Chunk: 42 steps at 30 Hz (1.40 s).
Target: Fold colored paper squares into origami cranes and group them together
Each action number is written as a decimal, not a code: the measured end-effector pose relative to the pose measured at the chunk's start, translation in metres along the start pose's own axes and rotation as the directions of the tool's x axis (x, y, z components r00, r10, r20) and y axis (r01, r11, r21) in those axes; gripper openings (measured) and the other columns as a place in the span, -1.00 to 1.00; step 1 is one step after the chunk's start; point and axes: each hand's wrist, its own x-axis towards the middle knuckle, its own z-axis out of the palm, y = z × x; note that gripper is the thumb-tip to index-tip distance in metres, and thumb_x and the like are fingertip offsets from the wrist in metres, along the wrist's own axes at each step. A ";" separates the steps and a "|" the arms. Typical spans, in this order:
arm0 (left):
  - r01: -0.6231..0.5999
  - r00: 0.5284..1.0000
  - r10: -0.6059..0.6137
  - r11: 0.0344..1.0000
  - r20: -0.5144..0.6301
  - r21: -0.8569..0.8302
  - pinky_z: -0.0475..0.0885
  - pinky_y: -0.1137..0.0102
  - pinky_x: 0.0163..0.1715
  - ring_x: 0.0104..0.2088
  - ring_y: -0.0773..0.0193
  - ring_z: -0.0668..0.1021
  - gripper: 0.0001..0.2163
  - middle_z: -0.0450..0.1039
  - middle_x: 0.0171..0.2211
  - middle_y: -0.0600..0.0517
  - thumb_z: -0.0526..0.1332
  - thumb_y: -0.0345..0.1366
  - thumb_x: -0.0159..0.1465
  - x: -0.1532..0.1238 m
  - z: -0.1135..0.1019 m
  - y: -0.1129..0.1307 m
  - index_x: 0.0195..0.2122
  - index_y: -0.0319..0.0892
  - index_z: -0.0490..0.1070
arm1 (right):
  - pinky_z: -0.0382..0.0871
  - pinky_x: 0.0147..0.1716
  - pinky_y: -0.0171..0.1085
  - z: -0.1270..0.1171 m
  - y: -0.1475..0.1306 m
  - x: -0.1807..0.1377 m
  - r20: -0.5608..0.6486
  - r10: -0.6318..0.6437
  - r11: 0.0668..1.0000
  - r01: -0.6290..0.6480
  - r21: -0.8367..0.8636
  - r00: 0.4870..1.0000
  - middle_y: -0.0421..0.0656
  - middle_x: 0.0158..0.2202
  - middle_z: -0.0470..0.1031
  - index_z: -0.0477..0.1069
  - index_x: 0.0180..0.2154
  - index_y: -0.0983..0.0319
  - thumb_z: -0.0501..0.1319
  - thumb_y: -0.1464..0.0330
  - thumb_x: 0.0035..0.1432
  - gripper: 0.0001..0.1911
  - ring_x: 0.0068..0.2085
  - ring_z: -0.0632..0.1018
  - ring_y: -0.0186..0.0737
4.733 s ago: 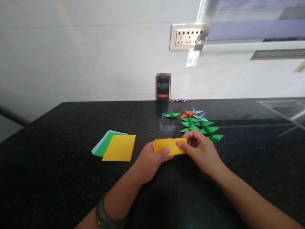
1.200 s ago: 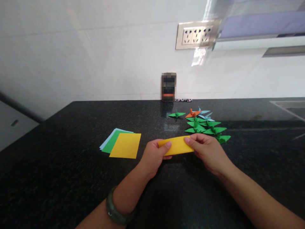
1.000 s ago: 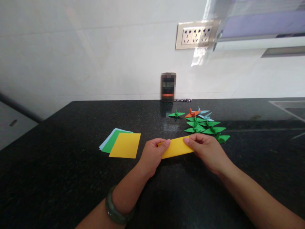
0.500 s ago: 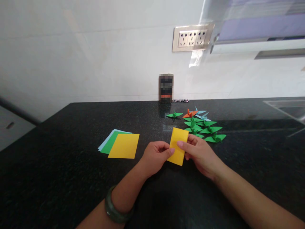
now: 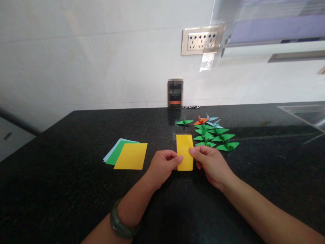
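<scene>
A yellow sheet of origami paper (image 5: 185,149), folded into an upright narrow rectangle, is held between my two hands above the dark counter. My left hand (image 5: 164,167) pinches its lower left edge, thumb in front. With thumb on the face and fingers behind, my right hand (image 5: 210,162) grips the right edge. Beyond the right hand stand several green paper cranes (image 5: 223,137), an orange crane (image 5: 201,120) and light blue cranes (image 5: 215,124). One green crane (image 5: 184,122) sits apart, behind the folded paper.
Left of my hands lie a flat yellow sheet (image 5: 132,156), a green sheet (image 5: 115,154) and light blue paper (image 5: 111,149), overlapping. A blurred dark upright object (image 5: 175,95) leans on the wall, a beaded strand (image 5: 192,107) beside it. A recessed metal edge (image 5: 302,118) lies far right.
The folded yellow paper has turned from a tilt to nearly upright and shifted slightly left. My right hand has moved left, its thumb now nearer the paper's right edge.
</scene>
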 end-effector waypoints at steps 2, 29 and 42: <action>0.037 0.999 -0.035 0.997 0.032 -0.062 0.30 0.49 -0.50 -0.56 0.40 0.43 -0.84 0.46 -0.57 0.05 0.32 -0.25 -0.04 0.000 0.000 -0.001 -0.53 -0.27 0.46 | -0.01 -0.69 -0.43 0.001 -0.003 -0.002 0.038 -0.012 0.999 0.014 -0.037 0.999 -0.32 -0.71 0.26 0.36 -0.62 0.29 0.34 0.24 -0.23 -0.73 -0.67 0.17 -0.51; -0.517 0.719 0.609 0.147 0.335 0.843 0.03 0.08 0.07 -0.06 0.08 0.37 -0.81 0.51 -0.36 0.00 0.05 -0.33 0.23 -0.009 -0.004 0.006 -0.39 -0.13 0.46 | 0.24 -0.31 -0.29 -0.004 -0.005 -0.014 0.615 -0.427 -0.025 0.671 -0.741 0.663 -0.07 -0.40 0.41 0.39 -0.40 0.27 -0.01 0.49 0.15 -0.78 -0.31 0.36 -0.22; -0.388 0.675 0.734 0.442 -0.077 0.809 0.25 0.26 -0.12 -0.20 0.15 0.43 -0.79 0.48 -0.29 -0.09 0.05 -0.27 0.21 0.000 -0.022 0.014 -0.27 -0.20 0.45 | 0.21 -0.35 -0.29 -0.020 -0.021 -0.007 0.534 -0.472 -0.059 0.580 -0.813 0.701 -0.09 -0.43 0.41 0.38 -0.45 0.27 0.01 0.46 0.15 -0.78 -0.34 0.37 -0.22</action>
